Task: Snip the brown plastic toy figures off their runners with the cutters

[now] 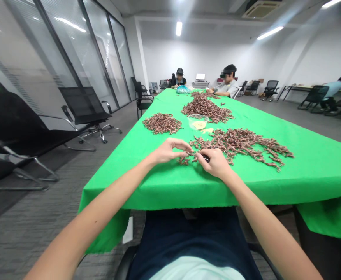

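My left hand (169, 151) and my right hand (214, 161) meet over the green tablecloth (164, 182) near the table's front edge. Both pinch a small brown piece (188, 156) between them; the right hand also grips a thin dark tool, partly hidden. A large heap of the same brown pieces (240, 144) spreads just behind and to the right of my hands. A clear plastic bowl (198, 121) with something pale yellow inside stands behind the heap.
Two more brown piles lie farther up the table (162, 123) (207, 108). Three other people sit at the far end and at a side desk on the right. Black office chairs (85, 111) line the glass wall on the left.
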A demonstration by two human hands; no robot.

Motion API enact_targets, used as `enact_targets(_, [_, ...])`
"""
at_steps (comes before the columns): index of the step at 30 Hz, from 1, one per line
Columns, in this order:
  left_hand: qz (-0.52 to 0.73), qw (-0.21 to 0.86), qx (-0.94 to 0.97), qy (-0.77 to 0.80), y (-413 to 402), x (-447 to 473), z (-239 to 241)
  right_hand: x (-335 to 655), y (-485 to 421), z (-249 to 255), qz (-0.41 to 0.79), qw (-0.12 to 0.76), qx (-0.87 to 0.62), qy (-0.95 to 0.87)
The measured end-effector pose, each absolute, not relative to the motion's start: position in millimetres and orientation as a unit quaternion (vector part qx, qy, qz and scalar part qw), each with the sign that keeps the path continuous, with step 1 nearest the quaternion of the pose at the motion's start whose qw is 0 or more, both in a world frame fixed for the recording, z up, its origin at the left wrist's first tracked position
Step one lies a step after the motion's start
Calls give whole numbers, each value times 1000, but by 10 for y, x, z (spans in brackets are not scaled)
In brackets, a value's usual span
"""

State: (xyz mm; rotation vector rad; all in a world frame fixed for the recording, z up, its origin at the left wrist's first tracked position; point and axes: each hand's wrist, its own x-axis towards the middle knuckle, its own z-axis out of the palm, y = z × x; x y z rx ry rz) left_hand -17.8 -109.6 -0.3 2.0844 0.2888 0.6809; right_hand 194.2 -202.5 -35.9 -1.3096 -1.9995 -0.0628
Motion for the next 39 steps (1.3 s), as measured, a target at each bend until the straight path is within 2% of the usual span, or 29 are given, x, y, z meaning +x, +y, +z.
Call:
enact_targets(18, [314, 377, 854, 174, -1051, -137, -108, 1949, -2009, -360, -26, 385, -522, -761])
enact_targets(39, [303, 441, 827, 172, -1008, -145, -153, 1954, -2005, -380, -34, 390, -531, -752])
